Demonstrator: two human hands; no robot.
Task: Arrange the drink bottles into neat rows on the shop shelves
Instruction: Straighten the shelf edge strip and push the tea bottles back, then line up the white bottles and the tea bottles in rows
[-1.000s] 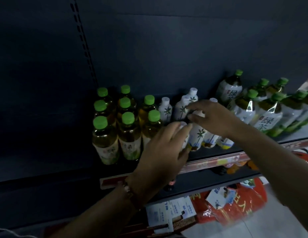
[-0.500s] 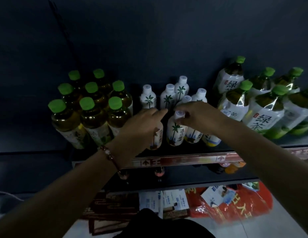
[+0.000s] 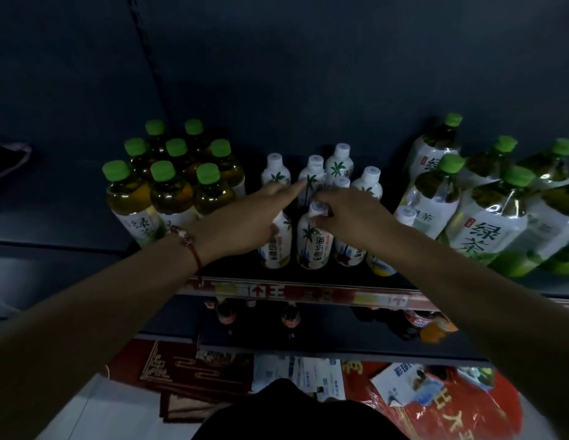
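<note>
A front white bottle (image 3: pixel 314 241) was pinched at its cap by the right hand (image 3: pixel 349 215); the left hand (image 3: pixel 245 223), fingers extended, rested alongside. Green-capped bottles (image 3: pixel 168 179) left of the grip were ranked; the large bottles (image 3: pixel 486 211) to its right leaned unsorted.

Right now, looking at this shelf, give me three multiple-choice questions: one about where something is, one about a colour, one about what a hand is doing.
1. Where do the white palm-tree bottles stand?
A. Between the two green-capped groups
B. Left end of the shelf
C. On the floor

2. What colour are the caps on the small tea bottles at left?
A. Red
B. White
C. Green

3. What is the right hand doing?
A. Hanging idle
B. Pinching a white bottle's cap
C. Lifting a red bag

Answers: 1 A, green-capped tea flanks them; 2 C, the caps show bright green; 3 B, fingers curl around the front bottle's cap.
</note>
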